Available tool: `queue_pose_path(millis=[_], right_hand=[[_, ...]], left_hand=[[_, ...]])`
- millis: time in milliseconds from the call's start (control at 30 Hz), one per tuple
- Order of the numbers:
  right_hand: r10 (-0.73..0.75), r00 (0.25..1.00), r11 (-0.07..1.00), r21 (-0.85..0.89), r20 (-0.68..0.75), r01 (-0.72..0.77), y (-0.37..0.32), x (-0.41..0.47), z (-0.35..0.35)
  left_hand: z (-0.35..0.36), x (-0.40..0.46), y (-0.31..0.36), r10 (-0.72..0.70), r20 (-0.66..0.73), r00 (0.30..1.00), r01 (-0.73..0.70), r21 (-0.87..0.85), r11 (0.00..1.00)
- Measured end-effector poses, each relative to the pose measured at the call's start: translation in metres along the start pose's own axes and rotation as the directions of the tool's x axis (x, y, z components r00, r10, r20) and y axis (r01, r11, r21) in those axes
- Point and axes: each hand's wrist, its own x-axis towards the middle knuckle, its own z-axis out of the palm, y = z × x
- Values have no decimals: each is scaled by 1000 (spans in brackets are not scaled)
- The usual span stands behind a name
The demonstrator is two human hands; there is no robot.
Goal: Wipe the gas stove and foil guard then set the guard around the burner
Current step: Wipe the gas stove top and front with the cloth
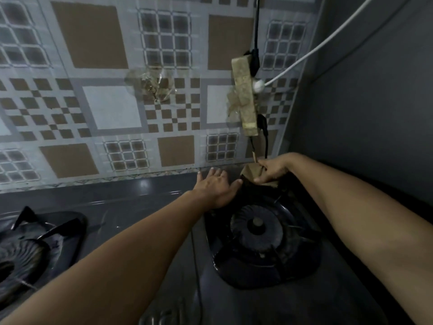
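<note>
Both arms are reaching to the back edge of the counter, where the gas stove point(150, 221) is sitting against the tiled wall point(93, 102). The right hand point(273, 169) is pinching a brownish, crumpled sheet, apparently the foil guard point(251, 172), its grip narrow around the sheet's upper edge. The guard is standing just behind the right burner point(257, 225), near the stove's back right corner. The left hand point(214, 184) is lying flat with fingers spread wide, its thumb touching the guard's dark lower left part. A second burner point(25, 249) is sitting at the left edge. A power strip point(244, 95) is hanging on the wall above the guard.
</note>
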Motion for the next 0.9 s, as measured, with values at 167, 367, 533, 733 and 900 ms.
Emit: queue_pose_path(millis=[167, 367, 533, 733, 900], right_hand=[[34, 998, 975, 223, -55, -21, 18, 0, 15], [195, 978, 874, 466, -69, -141, 40, -44, 37], [248, 968, 571, 799, 49, -187, 46, -62, 57], [273, 951, 478, 838, 145, -265, 66, -91, 78], [282, 947, 521, 803, 157, -288, 72, -133, 98]], left_hand=[[8, 4, 6, -59, 32, 998, 55, 113, 992], [11, 3, 7, -73, 29, 997, 67, 181, 981], [11, 2, 6, -81, 31, 996, 74, 182, 980], [9, 0, 7, -83, 4, 997, 80, 196, 977], [5, -14, 16, -95, -144, 985, 131, 263, 956]])
